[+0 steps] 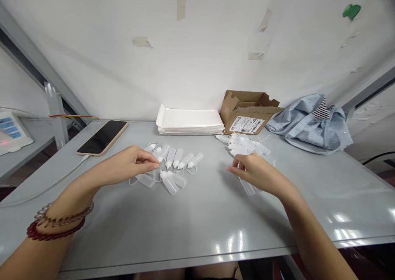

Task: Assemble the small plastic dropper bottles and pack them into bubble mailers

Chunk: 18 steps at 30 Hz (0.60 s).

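Note:
Several small translucent plastic squeeze bottles point(170, 183) with white nozzle tips and looped cap straps lie in a loose group on the grey table point(185, 230). My left hand point(131, 164) is over this group's left edge, thumb and index finger pinched beside a strap. Whatever is between those fingertips is too small to make out. My right hand point(254, 169) has curled fingers, in front of a pile of white nozzle caps point(243, 144). From beneath it sticks out one bottle point(247, 188); its upper end is hidden, so I cannot tell whether the hand grips it.
Against the wall stand a stack of white trays point(191, 119) and an open cardboard box point(243, 115). A light blue cloth point(311, 125) lies at the back right. On the left, a phone point(103, 138) is plugged into a white cable point(58, 183).

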Tool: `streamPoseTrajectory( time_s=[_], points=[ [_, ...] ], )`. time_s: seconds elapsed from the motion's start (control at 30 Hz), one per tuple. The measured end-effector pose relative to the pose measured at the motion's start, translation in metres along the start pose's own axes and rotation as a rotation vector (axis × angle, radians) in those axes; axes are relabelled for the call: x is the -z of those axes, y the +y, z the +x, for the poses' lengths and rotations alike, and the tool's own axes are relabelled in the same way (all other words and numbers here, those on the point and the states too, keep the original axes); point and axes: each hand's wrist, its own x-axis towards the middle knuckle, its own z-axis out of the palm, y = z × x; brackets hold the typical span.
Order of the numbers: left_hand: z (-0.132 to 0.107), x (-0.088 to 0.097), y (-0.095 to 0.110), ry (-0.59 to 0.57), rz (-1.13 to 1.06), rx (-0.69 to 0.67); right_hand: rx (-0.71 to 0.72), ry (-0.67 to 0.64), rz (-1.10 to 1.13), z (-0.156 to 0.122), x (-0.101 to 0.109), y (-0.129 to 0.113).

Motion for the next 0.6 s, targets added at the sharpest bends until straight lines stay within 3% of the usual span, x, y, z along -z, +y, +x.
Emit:
streamPoseTrajectory(
  time_s=[0.1,0.17,0.33,0.47,0.6],
  points=[
    [0.001,0.001,0.001,-0.015,0.053,0.077,-0.1,-0.1,0.017,-0.002,0.005,0.005],
    [0.001,0.0,0.002,0.062,0.058,0.093,-0.164,-0.162,0.03,-0.003,0.007,0.007],
    [0.002,-0.008,0.006,0.101,0.038,0.121,-0.232,-0.199,0.008,-0.002,0.009,0.009],
    [0.003,-0.014,0.009,0.125,0.023,0.1,-0.172,-0.231,-0.044,-0.003,0.004,0.004],
    [0.003,-0.019,0.013,0.153,0.012,0.068,-0.035,-0.133,-0.134,-0.005,-0.003,-0.007]
  ],
)
